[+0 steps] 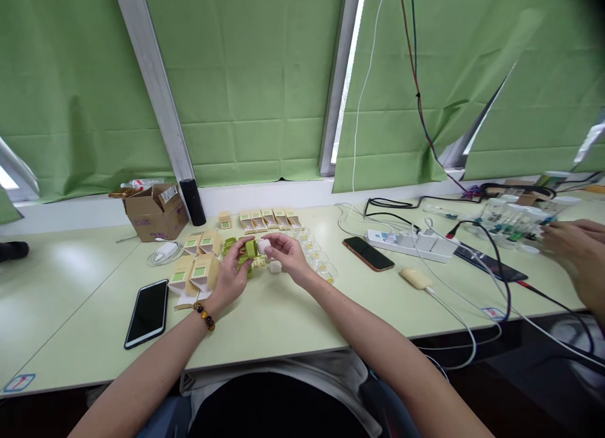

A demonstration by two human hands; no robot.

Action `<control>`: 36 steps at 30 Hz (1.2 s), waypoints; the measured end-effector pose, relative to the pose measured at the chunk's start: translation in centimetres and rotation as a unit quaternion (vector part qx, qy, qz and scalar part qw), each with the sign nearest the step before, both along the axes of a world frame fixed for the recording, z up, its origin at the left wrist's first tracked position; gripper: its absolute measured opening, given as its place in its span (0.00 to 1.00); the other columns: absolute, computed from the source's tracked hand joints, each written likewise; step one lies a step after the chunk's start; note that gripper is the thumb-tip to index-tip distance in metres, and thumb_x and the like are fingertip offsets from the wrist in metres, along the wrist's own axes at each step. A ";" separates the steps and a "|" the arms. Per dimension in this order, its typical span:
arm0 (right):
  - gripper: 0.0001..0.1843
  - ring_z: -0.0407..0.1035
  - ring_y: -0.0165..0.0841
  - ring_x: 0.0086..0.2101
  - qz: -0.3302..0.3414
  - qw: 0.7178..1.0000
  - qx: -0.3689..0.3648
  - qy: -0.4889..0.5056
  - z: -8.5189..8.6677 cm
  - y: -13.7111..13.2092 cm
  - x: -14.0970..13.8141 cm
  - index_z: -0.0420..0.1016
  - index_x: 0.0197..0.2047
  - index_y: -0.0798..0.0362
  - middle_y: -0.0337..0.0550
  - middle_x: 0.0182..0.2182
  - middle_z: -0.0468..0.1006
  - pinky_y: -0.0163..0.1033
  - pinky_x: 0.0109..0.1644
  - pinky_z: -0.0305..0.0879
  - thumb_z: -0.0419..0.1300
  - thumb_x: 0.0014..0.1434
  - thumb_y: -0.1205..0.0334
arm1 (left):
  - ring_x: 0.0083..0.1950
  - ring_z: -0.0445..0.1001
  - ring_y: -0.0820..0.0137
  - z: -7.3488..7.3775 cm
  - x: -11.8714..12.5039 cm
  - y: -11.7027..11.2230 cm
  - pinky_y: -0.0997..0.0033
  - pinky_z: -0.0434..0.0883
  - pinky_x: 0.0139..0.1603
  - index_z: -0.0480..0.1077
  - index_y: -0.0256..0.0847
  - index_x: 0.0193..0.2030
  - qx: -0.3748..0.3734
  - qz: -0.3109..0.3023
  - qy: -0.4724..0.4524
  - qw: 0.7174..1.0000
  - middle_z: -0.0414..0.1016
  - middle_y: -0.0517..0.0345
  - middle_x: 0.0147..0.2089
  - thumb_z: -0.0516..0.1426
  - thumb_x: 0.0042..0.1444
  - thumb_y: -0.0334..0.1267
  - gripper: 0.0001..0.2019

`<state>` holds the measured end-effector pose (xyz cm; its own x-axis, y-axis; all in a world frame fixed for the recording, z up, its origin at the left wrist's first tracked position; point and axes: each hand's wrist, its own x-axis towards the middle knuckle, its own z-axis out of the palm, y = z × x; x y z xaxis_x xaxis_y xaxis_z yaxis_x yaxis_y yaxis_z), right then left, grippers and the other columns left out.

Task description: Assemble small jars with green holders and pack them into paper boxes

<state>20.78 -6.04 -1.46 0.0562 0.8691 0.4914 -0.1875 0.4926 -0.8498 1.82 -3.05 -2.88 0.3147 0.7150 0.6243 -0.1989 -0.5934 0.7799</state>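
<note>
My left hand [230,273] is closed around a small green holder [250,249] over the middle of the table. Between the thumb and fingers of my right hand [292,256] is a small white block [263,246], held right against the holder; I cannot tell if it is partly inside. Just below lies another white block [275,267]. More green pieces [229,242] sit behind my left hand, partly hidden by it. To the right of my right hand stand several clear plastic domes [317,258] with yellow bits in them. Opened cream boxes with green windows [203,273] stand at my left.
A phone [147,312] lies front left, near a charger [165,252], a carton [155,214] and a black cylinder [192,201]. More cream boxes [269,219] line the back. Rightward are another phone [368,253], a power strip [411,244], cables and a co-worker's hands [574,242].
</note>
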 end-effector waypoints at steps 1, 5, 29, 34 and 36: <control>0.21 0.74 0.35 0.36 -0.001 1.000 -0.003 -0.001 0.0 0.1 0.0 0.84 0.47 0.49 0.42 0.37 0.83 0.40 0.41 0.73 0.78 0.54 0.48 | 0.65 0.73 0.56 -0.1 0.0 0.0 0.54 0.69 0.69 0.73 0.48 0.66 0.003 0.004 0.005 1.000 0.73 0.47 0.66 0.64 0.62 0.31 0.26; 0.21 0.76 0.36 0.37 -0.005 1.000 -0.011 -0.003 -0.2 0.2 0.1 0.84 0.46 0.49 0.42 0.37 0.84 0.42 0.44 0.75 0.78 0.53 0.48 | 0.68 0.71 0.54 0.0 -0.2 -0.1 0.48 0.66 0.74 0.74 0.50 0.67 0.023 0.012 0.016 1.000 0.73 0.48 0.67 0.63 0.62 0.31 0.26; 0.21 0.78 0.38 0.36 -0.040 0.999 -0.008 -0.019 -0.8 0.6 -0.2 0.85 0.44 0.50 0.45 0.37 0.86 0.43 0.42 0.77 0.76 0.53 0.45 | 0.68 0.72 0.52 0.2 -0.4 0.0 0.48 0.63 0.76 0.77 0.48 0.63 0.067 0.045 0.051 0.995 0.78 0.51 0.63 0.66 0.58 0.29 0.25; 0.20 0.78 0.37 0.35 -0.043 0.999 0.005 -0.024 -0.9 0.6 -0.3 0.85 0.44 0.50 0.44 0.36 0.85 0.45 0.44 0.77 0.75 0.55 0.44 | 0.67 0.72 0.51 0.1 -0.4 0.2 0.46 0.63 0.76 0.77 0.48 0.62 0.091 0.052 0.054 0.993 0.78 0.49 0.63 0.67 0.59 0.33 0.23; 0.20 0.78 0.37 0.35 -0.050 0.998 0.009 -0.025 -0.9 0.6 -0.4 0.85 0.43 0.49 0.44 0.36 0.85 0.45 0.44 0.77 0.74 0.56 0.44 | 0.67 0.72 0.50 -0.2 -0.4 0.2 0.46 0.64 0.75 0.75 0.48 0.65 0.118 0.062 0.074 0.988 0.77 0.48 0.64 0.66 0.62 0.35 0.24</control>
